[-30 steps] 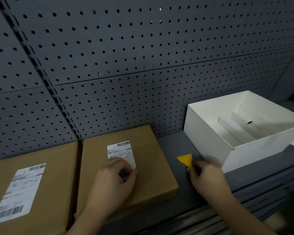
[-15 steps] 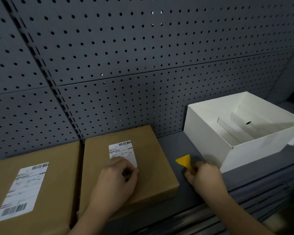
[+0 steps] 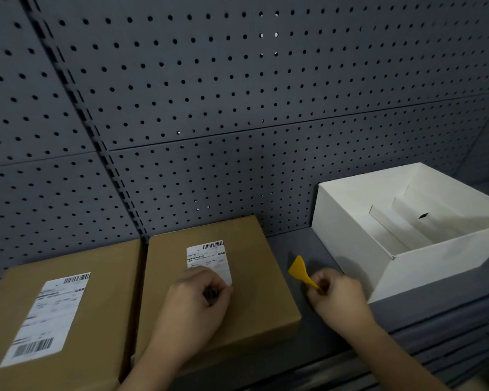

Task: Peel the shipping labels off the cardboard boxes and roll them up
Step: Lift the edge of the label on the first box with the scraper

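Note:
Two brown cardboard boxes lie side by side on a grey shelf. The middle box (image 3: 254, 294) carries a white shipping label (image 3: 208, 256); my left hand (image 3: 198, 303) rests on the label's near end, fingers pinched on its near edge, covering that part. The left box (image 3: 20, 351) has a full white label (image 3: 48, 314) lying flat. To the right of the middle box, my right hand (image 3: 336, 297) grips the handle of a yellow plastic scraper (image 3: 299, 270), whose blade points up and away, off the shelf.
An open white box (image 3: 347, 244) stands at the right on the shelf, with folded white card inside. A grey pegboard wall (image 3: 237, 108) rises directly behind the boxes. The shelf's front edge (image 3: 435, 334) runs below my right hand.
My right hand has lifted the yellow scraper, tilting its blade upward. My left hand stays on the label's near end.

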Demonstrator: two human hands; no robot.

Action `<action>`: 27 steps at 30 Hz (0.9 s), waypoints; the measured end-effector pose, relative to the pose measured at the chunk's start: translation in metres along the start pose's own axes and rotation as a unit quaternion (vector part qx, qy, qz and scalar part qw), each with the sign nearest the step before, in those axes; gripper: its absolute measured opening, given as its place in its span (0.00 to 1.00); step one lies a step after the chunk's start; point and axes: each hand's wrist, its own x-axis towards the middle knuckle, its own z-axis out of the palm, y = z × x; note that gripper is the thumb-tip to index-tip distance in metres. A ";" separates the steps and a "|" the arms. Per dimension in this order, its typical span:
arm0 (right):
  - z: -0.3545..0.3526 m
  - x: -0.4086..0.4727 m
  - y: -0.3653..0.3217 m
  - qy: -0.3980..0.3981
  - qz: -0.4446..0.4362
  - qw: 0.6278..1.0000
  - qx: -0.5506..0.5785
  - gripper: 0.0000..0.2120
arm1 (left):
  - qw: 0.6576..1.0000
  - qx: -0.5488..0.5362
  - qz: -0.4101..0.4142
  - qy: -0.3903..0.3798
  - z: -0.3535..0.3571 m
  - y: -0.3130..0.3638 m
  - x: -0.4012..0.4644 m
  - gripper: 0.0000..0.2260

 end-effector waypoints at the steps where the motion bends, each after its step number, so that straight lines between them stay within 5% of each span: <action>1: -0.001 0.000 0.000 0.002 -0.001 1.000 0.024 0.09 | 1.000 -0.004 -0.002 0.001 0.000 0.000 0.000 0.07; 6: -0.015 0.000 -0.017 0.063 -0.025 0.986 0.155 0.09 | 1.000 -0.013 -0.016 0.009 0.000 0.000 0.001 0.07; 10: -0.037 -0.006 -0.052 -0.016 -0.055 0.969 0.239 0.10 | 1.000 -0.014 -0.020 0.008 0.000 -0.001 0.001 0.07; 17: -0.039 -0.017 -0.090 -0.199 -0.040 0.964 0.171 0.05 | 1.000 -0.018 -0.022 0.002 -0.001 -0.001 0.002 0.04; 27: -0.030 -0.016 -0.114 -0.260 -0.039 0.956 0.130 0.08 | 0.999 -0.024 -0.031 0.001 -0.001 0.000 0.002 0.03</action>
